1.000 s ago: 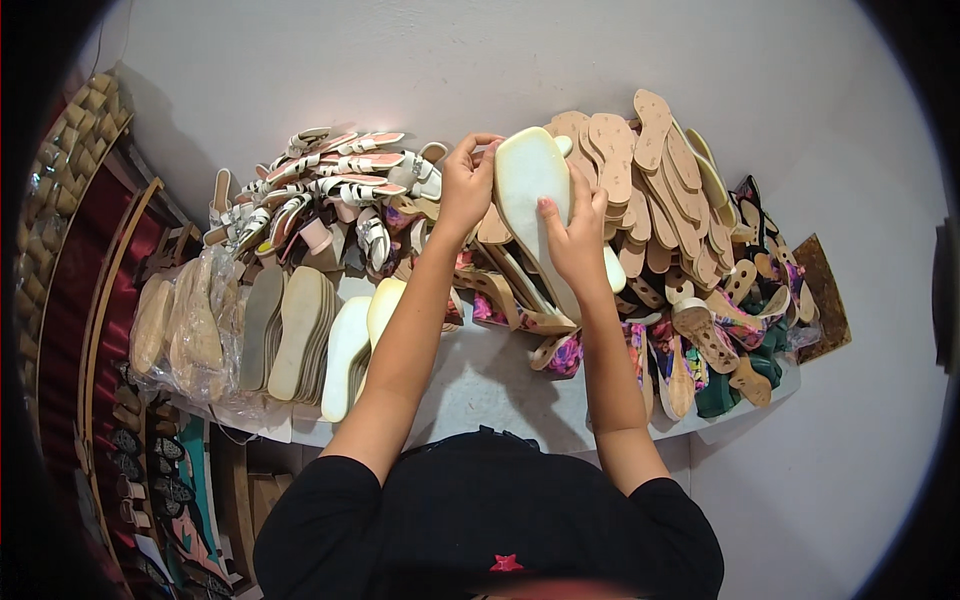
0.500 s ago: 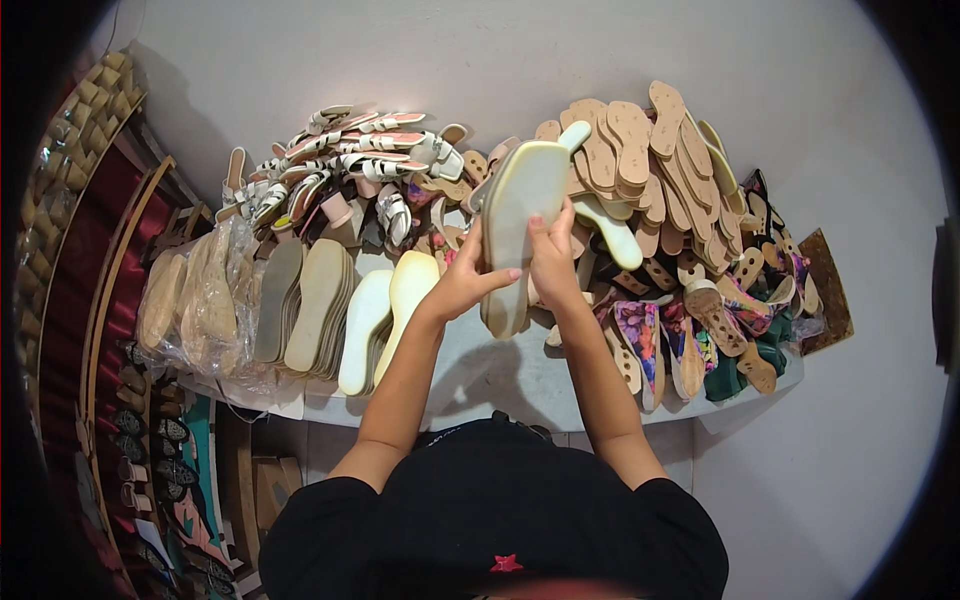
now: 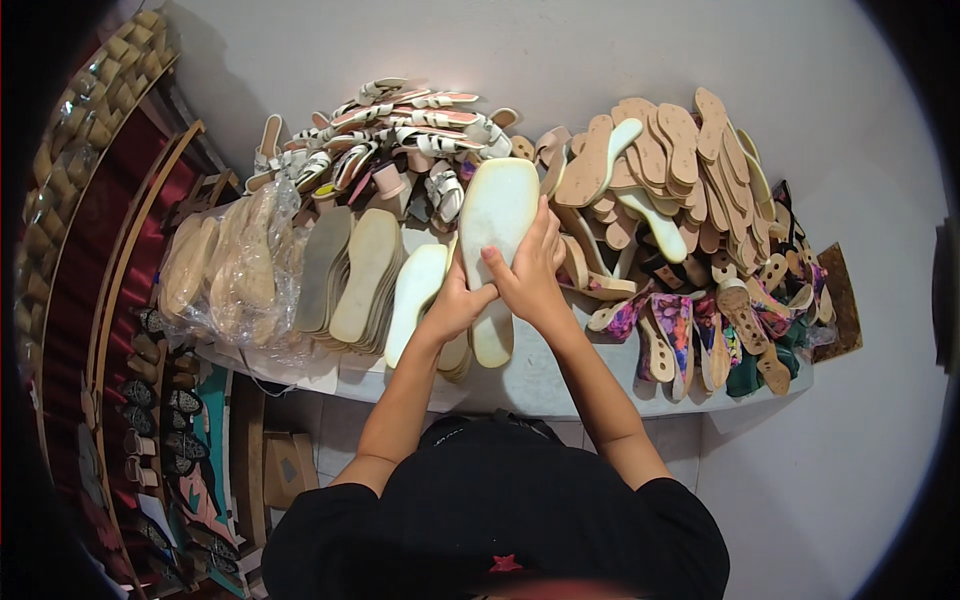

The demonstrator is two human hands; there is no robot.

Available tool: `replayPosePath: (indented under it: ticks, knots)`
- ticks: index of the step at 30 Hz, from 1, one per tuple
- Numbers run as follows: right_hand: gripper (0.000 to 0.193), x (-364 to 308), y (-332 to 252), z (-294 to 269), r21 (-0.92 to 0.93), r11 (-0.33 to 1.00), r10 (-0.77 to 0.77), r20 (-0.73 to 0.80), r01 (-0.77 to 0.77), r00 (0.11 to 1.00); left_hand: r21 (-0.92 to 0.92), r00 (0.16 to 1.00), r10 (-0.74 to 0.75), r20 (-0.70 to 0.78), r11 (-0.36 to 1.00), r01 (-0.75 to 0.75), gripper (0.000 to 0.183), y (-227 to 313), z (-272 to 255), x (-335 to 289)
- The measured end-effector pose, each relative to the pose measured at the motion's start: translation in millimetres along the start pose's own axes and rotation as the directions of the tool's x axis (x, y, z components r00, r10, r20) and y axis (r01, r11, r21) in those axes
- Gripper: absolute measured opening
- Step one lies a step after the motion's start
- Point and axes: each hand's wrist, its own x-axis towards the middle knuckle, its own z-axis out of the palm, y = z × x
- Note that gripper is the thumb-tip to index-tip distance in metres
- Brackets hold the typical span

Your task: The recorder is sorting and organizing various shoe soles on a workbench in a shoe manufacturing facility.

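Note:
Above the table I grip a pale cream shoe insole (image 3: 500,205), its broad toe end pointing away from me; whether more lie beneath it cannot be seen. My left hand (image 3: 462,305) closes on its left edge near the narrow waist. On the opposite side, my right hand (image 3: 530,270) wraps the edge with the thumb across the top face. Left of my hands lie white insoles (image 3: 412,300), beside a stack of beige insoles (image 3: 368,270) and a grey stack (image 3: 325,265).
Tan insoles (image 3: 680,150) are heaped at the back right, with floral wedge soles (image 3: 670,330) in front. White strappy sandals (image 3: 430,115) are piled at the back left, near plastic-wrapped soles (image 3: 240,270). A shoe rack (image 3: 110,250) stands at far left.
My hands have come slightly nearer and left with the insole, which now shows its broad face more fully. The hands have drawn closer together. The whole view has shifted a little.

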Motion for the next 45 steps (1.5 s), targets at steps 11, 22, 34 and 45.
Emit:
replayPosePath:
  ticks: [11, 22, 34, 45]
  knots:
    - [0.037, 29.9, -36.6, 8.8, 0.347, 0.931, -0.135, 0.036, 0.115, 0.99, -0.082, 0.979, -0.172, 0.109, 0.98, 0.181, 0.062, 34.6, -53.0, -57.6]
    - [0.025, 23.2, -56.2, 71.4, 0.31, 0.942, -0.079, -0.177, 0.131, 0.981, -0.175, 0.983, -0.175, 0.057, 0.968, 0.182, 0.057, 32.6, -87.5, -75.0]
    - [0.03, 61.0, -52.5, 72.4, 0.125, 0.967, -0.249, 0.294, 0.221, 0.923, -0.217, 0.949, -0.311, 0.054, 0.924, 0.315, 0.058, 37.7, -106.9, -70.6]
    - [0.034, 82.3, 12.8, 124.1, -0.176, 0.98, 0.001, 0.479, 0.094, 0.878, 0.755, 0.968, -0.075, -0.238, 0.613, 0.233, 0.097, -2.1, -98.8, -114.4]
